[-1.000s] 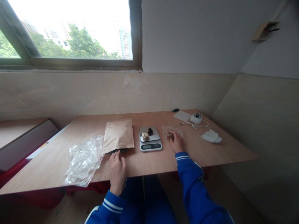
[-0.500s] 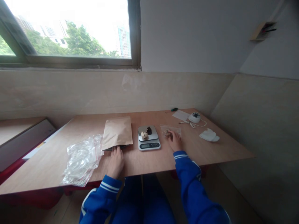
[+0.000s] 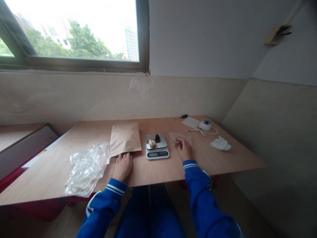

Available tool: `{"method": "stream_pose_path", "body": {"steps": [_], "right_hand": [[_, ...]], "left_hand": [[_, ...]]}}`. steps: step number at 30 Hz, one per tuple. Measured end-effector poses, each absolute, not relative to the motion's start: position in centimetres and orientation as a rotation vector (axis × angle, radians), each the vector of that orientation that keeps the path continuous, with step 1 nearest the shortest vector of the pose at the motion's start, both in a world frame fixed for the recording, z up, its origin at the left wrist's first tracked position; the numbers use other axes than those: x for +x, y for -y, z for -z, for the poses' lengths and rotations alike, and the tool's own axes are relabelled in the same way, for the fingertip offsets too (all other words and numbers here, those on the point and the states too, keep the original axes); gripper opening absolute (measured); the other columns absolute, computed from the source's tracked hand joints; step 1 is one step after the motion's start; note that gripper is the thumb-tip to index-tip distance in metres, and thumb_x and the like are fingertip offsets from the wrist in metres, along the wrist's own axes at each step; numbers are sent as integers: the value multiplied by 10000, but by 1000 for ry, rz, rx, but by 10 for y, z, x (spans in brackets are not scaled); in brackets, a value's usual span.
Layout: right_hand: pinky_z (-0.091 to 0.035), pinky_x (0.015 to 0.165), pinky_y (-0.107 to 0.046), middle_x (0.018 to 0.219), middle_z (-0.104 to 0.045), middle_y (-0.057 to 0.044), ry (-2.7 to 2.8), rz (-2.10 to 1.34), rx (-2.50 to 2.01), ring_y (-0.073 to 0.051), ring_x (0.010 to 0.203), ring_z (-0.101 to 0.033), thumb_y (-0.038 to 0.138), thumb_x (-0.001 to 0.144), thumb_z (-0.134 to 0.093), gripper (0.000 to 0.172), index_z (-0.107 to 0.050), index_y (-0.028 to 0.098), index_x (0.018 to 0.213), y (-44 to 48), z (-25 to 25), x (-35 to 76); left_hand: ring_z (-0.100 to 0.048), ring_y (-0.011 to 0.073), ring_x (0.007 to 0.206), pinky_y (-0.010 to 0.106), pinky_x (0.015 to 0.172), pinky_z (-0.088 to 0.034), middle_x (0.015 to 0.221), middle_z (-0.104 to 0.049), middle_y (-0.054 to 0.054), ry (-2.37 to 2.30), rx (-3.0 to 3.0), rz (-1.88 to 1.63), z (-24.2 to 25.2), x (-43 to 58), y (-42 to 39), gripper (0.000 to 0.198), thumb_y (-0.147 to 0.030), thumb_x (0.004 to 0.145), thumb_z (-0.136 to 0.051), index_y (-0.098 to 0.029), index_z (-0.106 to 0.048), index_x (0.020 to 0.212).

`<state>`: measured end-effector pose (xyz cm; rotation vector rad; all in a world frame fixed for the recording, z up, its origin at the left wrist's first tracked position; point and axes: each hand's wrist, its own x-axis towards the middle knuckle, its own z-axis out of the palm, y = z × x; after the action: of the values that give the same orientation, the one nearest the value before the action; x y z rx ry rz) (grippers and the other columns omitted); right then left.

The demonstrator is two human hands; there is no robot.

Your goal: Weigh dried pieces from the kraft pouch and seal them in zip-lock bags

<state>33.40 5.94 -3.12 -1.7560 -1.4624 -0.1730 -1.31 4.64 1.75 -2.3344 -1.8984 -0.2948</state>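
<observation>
My left hand point(image 3: 123, 167) is at the near mouth of a brown kraft paper bag point(image 3: 125, 137); its fingertips are hidden at the bag's dark opening, so their grip does not show. On the right, my right hand point(image 3: 184, 149) has its fingers bent onto a small clear zip bag point(image 3: 172, 135), which lies flat with some small brownish pieces inside. Between the hands stands a digital kitchen scale point(image 3: 157, 155). On its metal plate rest a pale, roundish, cracked piece point(image 3: 152, 143) and a dark, crumpled-looking piece point(image 3: 157, 138). The scale's reading is too small to make out.
Clear zip bags point(image 3: 86, 168) lie heaped at the left. Toward the right back are a white dome camera point(image 3: 205, 124) with its cable, a white sheet point(image 3: 191, 122), a green-handled screwdriver point(image 3: 184, 116) and a crumpled white cloth or tissue point(image 3: 220, 143). A wall runs behind the table.
My left hand has shifted slightly up toward the paper bag, and the bag's raised mouth has sunk lower. The right hand stays on the clear zip bag.
</observation>
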Motion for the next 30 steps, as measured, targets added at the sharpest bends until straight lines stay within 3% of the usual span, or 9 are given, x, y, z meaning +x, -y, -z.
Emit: {"method": "stream_pose_path", "body": {"steps": [15, 20, 24, 30], "right_hand": [[-373, 953, -431, 1102, -636, -97, 1474, 169, -1726, -252, 1042, -543, 127, 767, -451, 390, -581, 195, 1128, -59, 30, 334], [-378, 947, -432, 1086, -637, -96, 1469, 167, -1733, -252, 1033, -544, 130, 764, -455, 389, -588, 198, 1122, -60, 31, 334], [-381, 939, -429, 1081, -634, -94, 1458, 168, -1754, -253, 1028, -544, 136, 767, -459, 389, -590, 206, 1127, -59, 31, 334], [-384, 929, -427, 1077, -635, -96, 1452, 150, -1776, -256, 1035, -540, 142, 776, -460, 389, -589, 210, 1136, -58, 28, 332]], "left_hand": [[-462, 318, 1215, 430, 958, -409, 1226, -576, 182, 1840, -2223, 608, 2, -23, -30, 432, -236, 901, -331, -56, -481, 1264], [-401, 349, 1279, 468, 990, -388, 1336, -469, 267, 1868, -2106, 675, 16, -24, -29, 540, -265, 894, -306, 36, -371, 1338], [-380, 390, 1289, 473, 1009, -362, 1331, -436, 332, 1992, -2122, 564, 20, -19, -37, 572, -289, 903, -293, 123, -369, 1292], [-494, 357, 1159, 462, 911, -418, 1129, -574, 231, 2121, -2121, 426, -5, -11, -45, 449, -351, 930, -280, -29, -526, 1122]]}}
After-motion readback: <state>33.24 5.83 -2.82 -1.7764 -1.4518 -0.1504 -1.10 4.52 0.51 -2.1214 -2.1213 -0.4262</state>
